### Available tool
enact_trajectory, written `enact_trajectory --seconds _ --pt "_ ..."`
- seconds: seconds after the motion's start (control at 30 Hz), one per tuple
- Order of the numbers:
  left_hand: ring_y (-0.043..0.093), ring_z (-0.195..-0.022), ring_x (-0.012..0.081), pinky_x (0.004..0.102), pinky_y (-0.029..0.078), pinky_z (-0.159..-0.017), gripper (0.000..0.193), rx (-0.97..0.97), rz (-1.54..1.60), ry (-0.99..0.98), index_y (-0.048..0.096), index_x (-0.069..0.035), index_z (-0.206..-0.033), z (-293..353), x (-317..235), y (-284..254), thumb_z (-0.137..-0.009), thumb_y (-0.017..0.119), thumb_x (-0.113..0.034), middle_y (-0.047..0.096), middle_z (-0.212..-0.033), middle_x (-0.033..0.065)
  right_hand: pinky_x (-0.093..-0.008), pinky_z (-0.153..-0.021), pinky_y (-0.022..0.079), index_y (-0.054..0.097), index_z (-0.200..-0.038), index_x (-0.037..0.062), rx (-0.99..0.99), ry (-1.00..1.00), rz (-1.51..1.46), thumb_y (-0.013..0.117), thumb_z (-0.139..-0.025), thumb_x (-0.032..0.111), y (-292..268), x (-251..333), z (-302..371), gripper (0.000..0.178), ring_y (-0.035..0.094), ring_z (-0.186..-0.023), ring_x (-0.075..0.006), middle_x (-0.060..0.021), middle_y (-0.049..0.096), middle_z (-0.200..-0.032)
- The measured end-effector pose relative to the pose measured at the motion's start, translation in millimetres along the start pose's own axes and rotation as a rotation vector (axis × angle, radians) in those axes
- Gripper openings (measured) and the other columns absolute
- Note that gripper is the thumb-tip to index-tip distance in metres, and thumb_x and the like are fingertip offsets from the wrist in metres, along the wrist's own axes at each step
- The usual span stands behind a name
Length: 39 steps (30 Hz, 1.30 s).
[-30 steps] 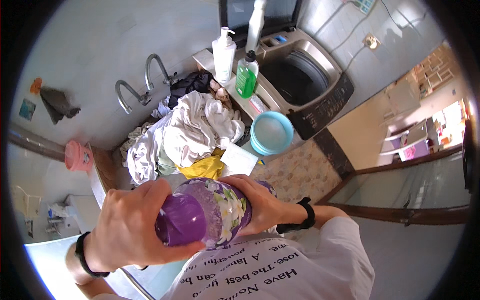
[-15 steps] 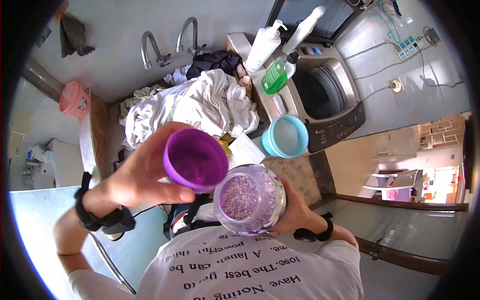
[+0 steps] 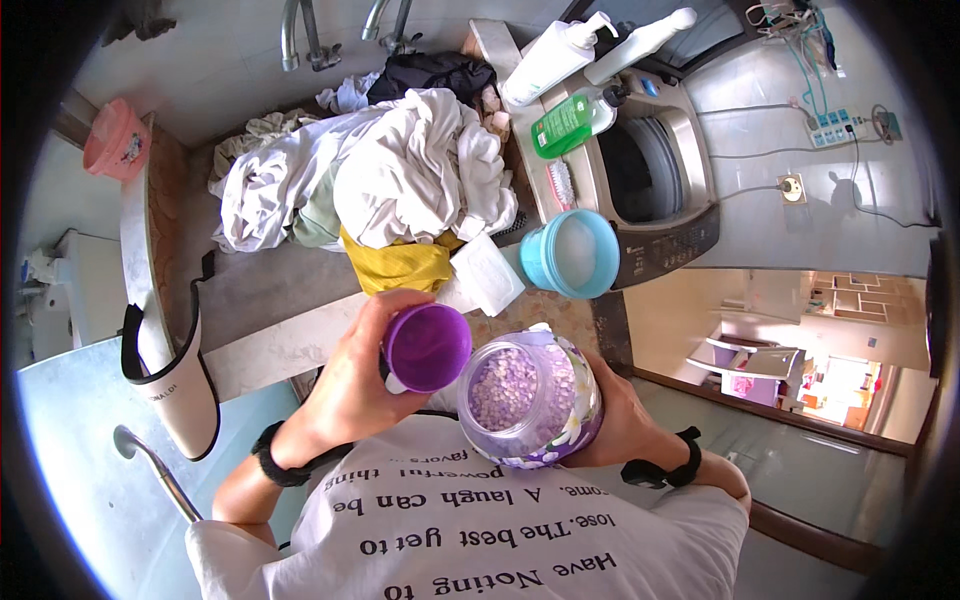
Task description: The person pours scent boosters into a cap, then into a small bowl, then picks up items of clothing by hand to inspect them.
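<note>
My left hand (image 3: 345,385) is closed round a purple plastic cup (image 3: 428,348). The cup is tilted, its mouth facing up toward me, and no contents can be made out in it. Just right of it, my right hand (image 3: 630,415) grips a clear wide-mouthed jar (image 3: 572,395) with a purple and white flowered wrap. Small lilac and white beads (image 3: 503,390) fill the jar, which has no lid on. Cup and jar are held close together in front of my shirt.
Ahead, a sink ledge (image 3: 290,345) fronts piled white clothes (image 3: 400,170) and a yellow cloth (image 3: 400,268). To the right are a blue tub (image 3: 535,258), brush (image 3: 561,185), green bottle (image 3: 563,127), white pump bottle (image 3: 548,65) and open washing machine (image 3: 700,165). A pink bucket (image 3: 115,140) stands left.
My left hand has drawn the purple cup lower and slightly right, beside the jar. The jar has shifted a little right. The view has tilted, showing more of the ledge and yellow cloth.
</note>
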<state>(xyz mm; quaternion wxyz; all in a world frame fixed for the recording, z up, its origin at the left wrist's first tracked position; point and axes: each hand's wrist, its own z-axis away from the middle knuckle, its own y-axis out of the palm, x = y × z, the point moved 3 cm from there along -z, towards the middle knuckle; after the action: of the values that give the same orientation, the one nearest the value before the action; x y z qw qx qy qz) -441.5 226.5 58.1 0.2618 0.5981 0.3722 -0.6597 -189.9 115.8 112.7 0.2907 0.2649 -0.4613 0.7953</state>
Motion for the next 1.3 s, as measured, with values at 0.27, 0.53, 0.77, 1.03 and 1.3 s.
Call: enact_trajectory --seconds 0.27,0.53,0.77,1.03,1.3 --pt "0.056 -0.111 0.0288 0.035 0.045 -0.093 0.072 -0.028 0.066 0.021 0.042 -0.002 -0.121 3.5 30.2 -3.5 -0.059 0.079 0.001 0.055 -0.119 0.0155 -0.0389 -0.098 0.042 0.029 -0.136 0.0033 0.139 0.151 0.012 0.09 -0.048 0.027 4.2 20.7 -13.4 0.11 0.053 -0.115 -0.0304 -0.0187 0.052 -0.124" --pt "0.056 -0.11 0.0296 0.0348 0.045 -0.093 0.072 -0.028 0.15 0.015 0.044 -0.001 -0.119 8.7 39.1 -18.1 -0.057 0.079 0.0 0.055 -0.118 0.015 -0.0384 -0.098 0.042 0.03 -0.136 0.0029 0.224 0.236 0.006 0.088 -0.05 0.026 12.1 40.6 -26.5 0.107 0.054 -0.115 -0.0288 -0.0169 0.054 -0.124" --pt "0.056 -0.101 0.0382 0.0414 0.05 -0.081 0.066 -0.035 0.031 0.113 0.042 -0.004 -0.118 15.1 40.5 -32.1 -0.061 0.076 -0.002 0.051 -0.115 0.0161 -0.0378 -0.099 0.041 0.028 -0.136 0.0014 0.268 0.276 0.014 0.091 -0.048 0.03 21.7 48.2 -32.1 0.112 0.053 -0.116 -0.0271 -0.0165 0.052 -0.125" --pt "0.057 -0.099 0.0387 0.0416 0.05 -0.08 0.066 0.0 0.079 0.142 0.041 -0.002 -0.118 14.9 54.9 -40.8 -0.061 0.076 -0.002 0.052 -0.113 0.017 -0.0376 -0.101 0.039 0.029 -0.136 -0.0014 0.3 0.37 0.043 0.091 -0.045 0.035 23.3 58.3 -38.3 0.115 0.05 -0.119 -0.0276 -0.0175 0.05 -0.128" --pt "0.057 -0.103 0.0374 0.0402 0.05 -0.082 0.068 0.015 0.11 0.11 0.043 -0.002 -0.119 8.9 64.7 -50.7 -0.06 0.076 -0.002 0.054 -0.115 0.0162 -0.0372 -0.101 0.039 0.027 -0.137 -0.0017 0.361 0.371 0.052 0.091 -0.047 0.035 22.6 76.1 -59.7 0.117 0.05 -0.119 -0.0272 -0.0176 0.05 -0.128"
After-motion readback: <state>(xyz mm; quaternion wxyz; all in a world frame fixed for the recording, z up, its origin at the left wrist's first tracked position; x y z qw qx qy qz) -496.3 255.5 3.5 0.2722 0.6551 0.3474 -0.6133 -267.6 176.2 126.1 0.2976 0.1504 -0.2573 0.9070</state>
